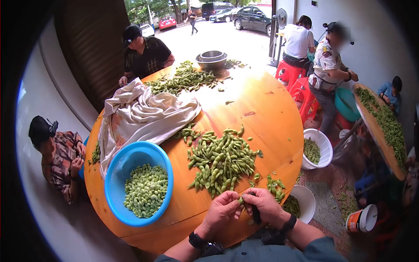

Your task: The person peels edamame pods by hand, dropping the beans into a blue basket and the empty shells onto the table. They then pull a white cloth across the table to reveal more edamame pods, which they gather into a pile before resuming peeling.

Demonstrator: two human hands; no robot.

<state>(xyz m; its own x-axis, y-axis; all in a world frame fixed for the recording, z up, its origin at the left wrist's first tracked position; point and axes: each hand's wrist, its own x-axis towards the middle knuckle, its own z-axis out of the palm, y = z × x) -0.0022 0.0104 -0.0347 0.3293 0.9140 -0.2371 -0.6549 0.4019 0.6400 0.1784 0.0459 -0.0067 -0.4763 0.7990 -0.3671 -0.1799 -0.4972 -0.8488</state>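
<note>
Both of my hands are close together over the near edge of the round wooden table (275, 118). My left hand (221, 209) pinches a small green pod (241, 200) between thumb and fingertips. Against the same pod is my right hand (264, 206), its fingers curled round a dark object (255, 213) that I cannot make out. Just beyond my hands lies a heap of green bean pods (222, 159). To the left stands a blue basket (112, 168) holding shelled green beans (146, 190).
A crumpled cloth (144, 115), more pods (183, 79) and metal bowls (211, 60) lie farther back. Two people sit at the table's left and far sides. White baskets (325, 146) and a bucket (369, 218) stand on the floor at right, near other people and another table (371, 118).
</note>
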